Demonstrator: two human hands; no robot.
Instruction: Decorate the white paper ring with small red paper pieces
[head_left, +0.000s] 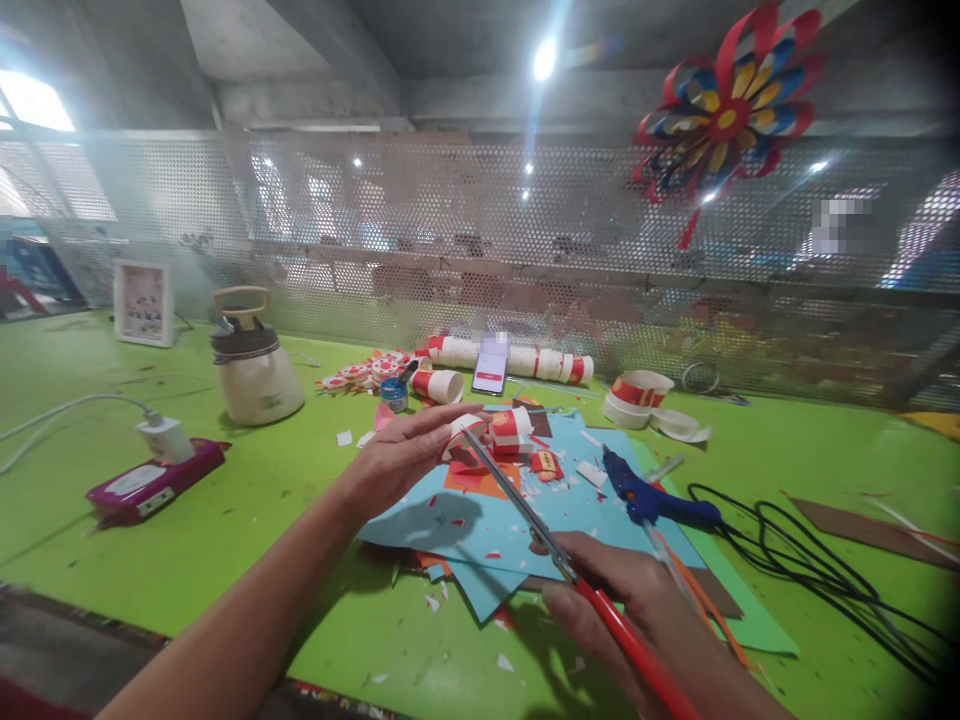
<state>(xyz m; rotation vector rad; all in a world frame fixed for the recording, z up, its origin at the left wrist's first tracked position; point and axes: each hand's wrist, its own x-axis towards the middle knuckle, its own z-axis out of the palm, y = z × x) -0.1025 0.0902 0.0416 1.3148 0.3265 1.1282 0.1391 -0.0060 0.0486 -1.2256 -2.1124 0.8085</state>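
My left hand (397, 450) grips a curved white-and-red piece of paper cup (463, 432), fingers and thumb closed on it. In my right hand (637, 580) is a pair of scissors (525, 508) with red handles. Their long blades point away from me, and the tips overlap the cup piece in this view; I cannot tell whether they touch it. Just beyond stands another red-and-white paper cup (511, 430), with a small red-and-yellow cutout (547, 465) beside it. Light blue paper (442, 530) strewn with white and red scraps lies beneath my hands.
A blue glue gun (660, 503) with a black cord lies right. Further back are a phone (490, 365), a row of joined cups (536, 362), cut cup rings (637, 395) and a blue jar (394, 393). A kettle (259, 375) and purple power strip (157, 485) stand left.
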